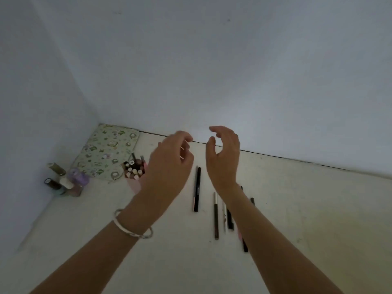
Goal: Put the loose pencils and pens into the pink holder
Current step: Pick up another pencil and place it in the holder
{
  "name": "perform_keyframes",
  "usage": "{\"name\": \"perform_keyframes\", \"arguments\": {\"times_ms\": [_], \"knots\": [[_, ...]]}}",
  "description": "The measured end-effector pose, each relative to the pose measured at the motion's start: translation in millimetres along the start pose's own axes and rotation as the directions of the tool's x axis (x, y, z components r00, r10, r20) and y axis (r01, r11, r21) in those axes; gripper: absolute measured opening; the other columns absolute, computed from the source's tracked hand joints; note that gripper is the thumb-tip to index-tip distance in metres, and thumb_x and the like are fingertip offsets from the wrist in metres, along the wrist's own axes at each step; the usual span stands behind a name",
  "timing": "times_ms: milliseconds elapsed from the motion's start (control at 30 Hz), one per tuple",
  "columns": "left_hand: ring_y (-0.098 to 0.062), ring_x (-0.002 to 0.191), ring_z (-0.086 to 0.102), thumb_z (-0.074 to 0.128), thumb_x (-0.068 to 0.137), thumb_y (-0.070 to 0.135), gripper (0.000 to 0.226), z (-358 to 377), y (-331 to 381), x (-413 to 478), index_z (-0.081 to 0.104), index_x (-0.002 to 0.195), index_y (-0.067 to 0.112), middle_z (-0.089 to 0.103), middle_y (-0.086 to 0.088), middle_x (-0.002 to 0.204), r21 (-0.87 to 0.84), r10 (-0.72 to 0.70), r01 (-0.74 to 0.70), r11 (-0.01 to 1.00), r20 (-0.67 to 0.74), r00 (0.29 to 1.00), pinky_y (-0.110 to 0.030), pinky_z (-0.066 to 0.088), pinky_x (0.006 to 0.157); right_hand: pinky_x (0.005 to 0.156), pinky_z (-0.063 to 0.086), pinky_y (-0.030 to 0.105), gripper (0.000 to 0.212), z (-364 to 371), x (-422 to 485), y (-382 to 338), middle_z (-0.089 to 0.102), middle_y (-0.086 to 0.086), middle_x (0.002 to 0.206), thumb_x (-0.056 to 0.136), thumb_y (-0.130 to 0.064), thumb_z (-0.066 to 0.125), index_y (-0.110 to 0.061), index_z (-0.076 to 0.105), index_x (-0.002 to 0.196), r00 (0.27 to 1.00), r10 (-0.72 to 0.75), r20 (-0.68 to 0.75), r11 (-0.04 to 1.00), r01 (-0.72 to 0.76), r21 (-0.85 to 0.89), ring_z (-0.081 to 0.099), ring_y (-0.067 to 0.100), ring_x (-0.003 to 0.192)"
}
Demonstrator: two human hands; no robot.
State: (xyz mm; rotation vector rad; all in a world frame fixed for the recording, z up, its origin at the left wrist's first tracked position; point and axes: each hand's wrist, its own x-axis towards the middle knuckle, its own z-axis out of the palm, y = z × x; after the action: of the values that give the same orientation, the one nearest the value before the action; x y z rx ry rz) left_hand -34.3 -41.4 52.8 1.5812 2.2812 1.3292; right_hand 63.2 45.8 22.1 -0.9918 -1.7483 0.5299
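Observation:
The pink holder [134, 184] stands on the white surface left of centre, with several pens upright in it; my left hand [169, 164] hovers just right of it and hides its right side. That hand is empty, fingers loosely curled and apart. My right hand [223, 154] is raised beside it, open and empty. Below them lie loose pens: a long black pen [197, 188], a dark pen with a silver end [216, 216], a thin white pen [224, 219] and a short black pen [230, 219]. More black pens [245, 244] lie partly hidden under my right forearm.
A floral fabric pouch [106, 151] lies in the back left corner behind the holder. Several small bottles [65, 181] stand at the left wall. Walls close the surface at the back and left. A silver bangle [131, 227] sits on my left wrist.

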Motion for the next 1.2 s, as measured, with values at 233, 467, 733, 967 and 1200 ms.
{"name": "perform_keyframes", "arguments": {"times_ms": [233,467,733,967,1200], "knots": [[-0.023,0.104,0.062,0.042,0.097,0.011,0.033,114,-24,-33,0.046,0.13,0.009,0.058,-0.008,0.117,0.452,-0.321,0.082,0.888,0.482,0.815,-0.03,0.051,0.089,0.069,0.04,0.006,0.034,-85,21,54,0.065,-0.009,0.09,0.082,0.008,0.049,-0.021,0.064,0.091,0.969,0.235,-0.069,0.972,-0.236,-0.001,0.055,-0.005,0.078],[-0.03,0.101,0.063,0.054,0.095,0.017,0.025,140,-43,-44,0.049,0.116,0.004,0.06,-0.014,0.113,0.552,-0.489,0.215,0.805,0.413,0.768,-0.036,0.051,0.078,0.068,0.041,0.005,0.035,-133,-9,100,0.062,-0.016,0.083,0.08,0.008,0.05,-0.024,0.063,0.085,0.937,0.343,-0.066,0.933,-0.348,-0.089,0.056,-0.005,0.075],[-0.03,0.094,0.064,0.074,0.083,0.018,0.025,132,-44,-29,0.062,0.102,0.007,0.067,-0.013,0.104,0.355,-0.582,0.466,0.811,0.397,0.71,-0.037,0.052,0.082,0.065,0.042,0.006,0.034,-144,-32,126,0.063,-0.017,0.086,0.082,0.004,0.05,-0.026,0.063,0.091,0.902,0.431,0.013,0.897,-0.427,-0.115,0.057,-0.003,0.075],[-0.019,0.075,0.068,0.069,0.087,0.012,0.017,114,14,5,0.06,0.1,0.017,0.067,0.002,0.084,-0.159,-0.335,0.387,0.908,0.28,0.9,-0.04,0.058,0.079,0.072,0.043,0.021,0.029,-133,-51,144,0.063,0.001,0.096,0.093,-0.01,0.051,-0.013,0.057,0.12,0.706,0.631,0.321,0.751,-0.453,-0.481,0.059,0.012,0.081],[-0.017,0.072,0.067,0.063,0.086,-0.007,0.097,85,27,9,0.012,0.154,0.041,0.062,-0.002,0.085,-0.35,-0.25,0.321,0.88,0.232,0.94,-0.023,0.058,0.068,0.069,0.045,0.027,0.042,-120,-68,140,0.054,0.012,0.111,0.092,0.001,0.044,-0.01,0.043,0.133,0.648,0.616,0.447,0.697,-0.184,-0.693,0.057,0.024,0.087]]}}
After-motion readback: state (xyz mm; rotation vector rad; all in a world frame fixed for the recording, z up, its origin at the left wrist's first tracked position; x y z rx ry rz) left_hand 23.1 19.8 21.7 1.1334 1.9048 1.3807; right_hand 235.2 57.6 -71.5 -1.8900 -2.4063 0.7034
